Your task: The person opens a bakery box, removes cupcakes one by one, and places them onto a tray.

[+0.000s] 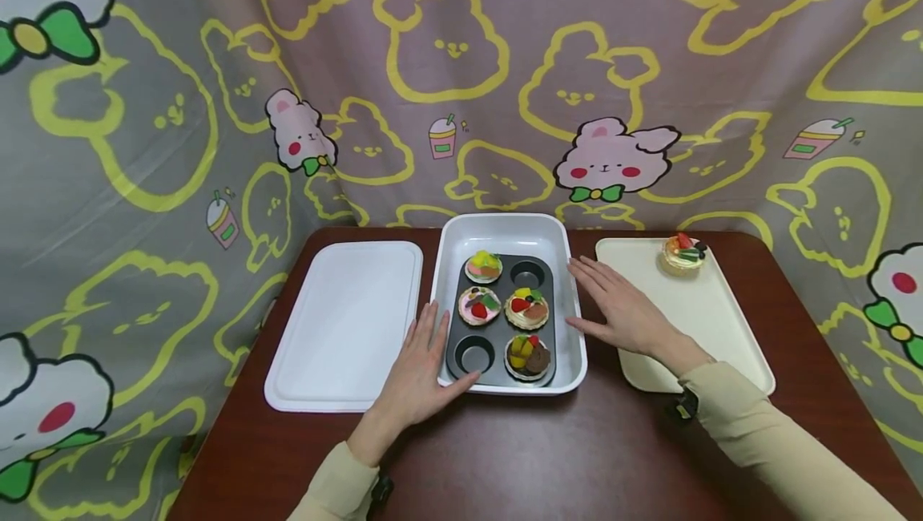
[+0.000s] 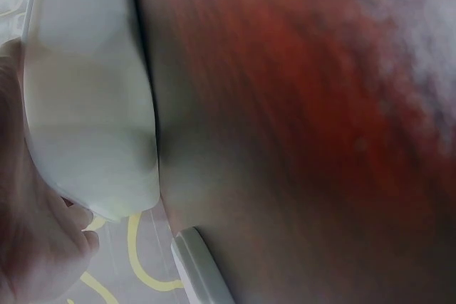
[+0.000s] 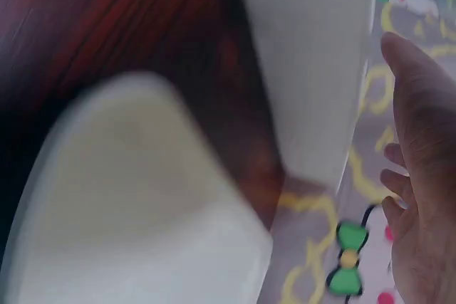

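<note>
A white rectangular basin (image 1: 450, 236) holds a dark muffin tin (image 1: 497, 349) with several toy fruit tarts in its cups. The tin's back-right cup (image 1: 528, 274) and front-left cup (image 1: 475, 356) are empty. My left hand (image 1: 414, 385) lies along the basin's left side, fingers straight, thumb reaching over the front-left rim. On the other side my right hand (image 1: 623, 311) extends its straight fingers to the basin's right rim. In the right wrist view, that hand (image 3: 427, 147) is beside the basin's outer wall (image 3: 313, 69).
Left of the basin lies a white tray (image 1: 346, 321) with a raised border. On the right, a cream tray (image 1: 692, 329) carries one fruit tart (image 1: 681, 256) near its back edge. All stand on a dark brown table (image 1: 497, 457), with a patterned curtain (image 1: 505, 40) behind.
</note>
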`<state>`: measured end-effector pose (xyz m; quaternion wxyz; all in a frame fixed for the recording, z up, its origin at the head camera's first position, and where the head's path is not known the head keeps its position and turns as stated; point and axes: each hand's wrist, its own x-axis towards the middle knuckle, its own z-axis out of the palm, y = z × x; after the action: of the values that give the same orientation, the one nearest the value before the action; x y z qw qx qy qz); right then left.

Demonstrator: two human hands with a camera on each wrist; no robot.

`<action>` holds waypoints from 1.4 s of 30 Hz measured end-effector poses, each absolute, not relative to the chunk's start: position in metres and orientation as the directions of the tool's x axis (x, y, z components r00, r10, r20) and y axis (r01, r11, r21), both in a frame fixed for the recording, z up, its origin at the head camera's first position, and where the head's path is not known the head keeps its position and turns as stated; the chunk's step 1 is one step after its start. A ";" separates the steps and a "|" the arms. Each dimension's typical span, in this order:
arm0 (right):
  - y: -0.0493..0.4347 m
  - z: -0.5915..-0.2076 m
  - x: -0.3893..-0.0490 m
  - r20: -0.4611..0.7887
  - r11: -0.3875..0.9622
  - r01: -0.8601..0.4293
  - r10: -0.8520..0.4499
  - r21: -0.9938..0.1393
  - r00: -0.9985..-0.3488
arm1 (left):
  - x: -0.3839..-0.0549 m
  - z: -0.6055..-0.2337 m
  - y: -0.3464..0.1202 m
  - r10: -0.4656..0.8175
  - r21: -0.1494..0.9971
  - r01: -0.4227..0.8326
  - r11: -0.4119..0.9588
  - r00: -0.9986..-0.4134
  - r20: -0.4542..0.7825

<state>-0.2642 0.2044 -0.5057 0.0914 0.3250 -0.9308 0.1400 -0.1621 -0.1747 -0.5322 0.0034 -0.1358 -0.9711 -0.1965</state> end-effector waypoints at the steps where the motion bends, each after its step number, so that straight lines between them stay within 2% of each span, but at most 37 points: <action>1: 0.199 -0.504 -0.263 0.249 0.732 -0.649 -0.602 -0.210 -0.759 | -0.163 -0.532 -0.175 0.262 0.379 0.265 0.887 -0.963 0.061; 6: 0.176 -0.501 -0.261 0.235 0.654 -0.723 -0.684 -0.222 -0.691 | -0.163 -0.531 -0.175 0.264 0.385 0.268 0.883 -0.962 0.064; 12: 0.157 -0.507 -0.265 0.248 0.623 -0.734 -0.692 -0.270 -0.678 | -0.163 -0.533 -0.174 0.260 0.388 0.263 0.883 -0.964 0.063; 16: 0.150 -0.513 -0.268 0.226 0.637 -0.701 -0.667 -0.321 -0.710 | -0.163 -0.534 -0.173 0.264 0.380 0.268 0.885 -0.962 0.064; 24: 0.139 -0.521 -0.272 0.082 0.674 -0.588 -0.623 -0.447 -0.778 | -0.159 -0.535 -0.174 0.261 0.370 0.259 0.892 -0.964 0.046; 42: 0.120 -0.528 -0.276 0.184 0.804 -0.501 -0.466 -0.320 -0.866 | -0.161 -0.533 -0.173 0.243 0.355 0.247 0.902 -0.968 0.056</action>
<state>-0.2756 0.1202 -0.5277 0.0480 0.2547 -0.9486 0.1817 -0.1608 -0.1732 -0.5333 0.0054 -0.1255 -0.9751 -0.1829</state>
